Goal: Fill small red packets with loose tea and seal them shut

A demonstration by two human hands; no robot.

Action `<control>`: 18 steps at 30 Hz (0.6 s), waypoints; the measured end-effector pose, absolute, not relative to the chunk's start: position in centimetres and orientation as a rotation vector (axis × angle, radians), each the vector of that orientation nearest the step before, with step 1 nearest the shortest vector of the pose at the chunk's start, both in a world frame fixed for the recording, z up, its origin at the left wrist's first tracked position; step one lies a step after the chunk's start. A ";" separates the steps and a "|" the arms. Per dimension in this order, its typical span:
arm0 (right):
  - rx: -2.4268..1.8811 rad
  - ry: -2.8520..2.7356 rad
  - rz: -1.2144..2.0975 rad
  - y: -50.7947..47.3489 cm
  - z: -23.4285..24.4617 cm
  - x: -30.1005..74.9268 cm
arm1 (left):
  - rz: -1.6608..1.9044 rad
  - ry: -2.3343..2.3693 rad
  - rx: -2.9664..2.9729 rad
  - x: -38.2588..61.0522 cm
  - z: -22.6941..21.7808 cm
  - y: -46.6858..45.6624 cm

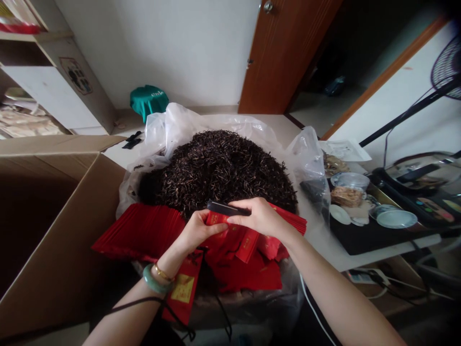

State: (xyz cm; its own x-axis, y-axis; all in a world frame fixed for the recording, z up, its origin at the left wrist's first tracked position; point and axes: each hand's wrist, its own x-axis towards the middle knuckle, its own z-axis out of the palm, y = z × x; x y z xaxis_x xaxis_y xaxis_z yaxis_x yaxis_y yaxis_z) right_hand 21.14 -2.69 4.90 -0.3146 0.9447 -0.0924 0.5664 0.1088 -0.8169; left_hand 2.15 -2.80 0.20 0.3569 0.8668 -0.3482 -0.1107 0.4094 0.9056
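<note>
Fingers of the left hand (200, 230) close in a pinch on the edge of a red packet (215, 218), thumb laid along its front. The right hand (257, 216) grips a slim black device (225, 208) between thumb and fingers, with little gap; its far fingers are partly hidden. The device lies across the packet's top, and the thumbs point towards each other. Both are held just before a heap of dark dried leaves (223, 168), which sits on clear plastic sheeting (252, 126).

A stack of red packets (144, 228) leans at the heap's near left edge, beside an open cardboard box (72, 240); loose red packets (248, 276) spread below the hands. One packet with a gold label (183, 288) lies under the left forearm, whose wrist wears a green bangle (153, 280) and a gold bracelet (163, 273).

On the white table (336, 257) to the right, a black mat (363, 242) lies along the near edge, carrying a pale lid (339, 215) and a shallow bowl (397, 219).
</note>
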 end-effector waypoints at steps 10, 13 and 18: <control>-1.453 -1.922 1.044 -2.8 4.7 20.8 | 0.938 1.063 0.994 2.0 0.6 -2.7; -1.407 -1.845 1.118 -2.6 4.8 20.9 | 0.963 1.094 0.984 2.0 0.7 -2.7; -1.398 -1.572 1.218 -2.5 4.6 20.4 | 1.064 1.099 0.967 2.3 0.8 -2.9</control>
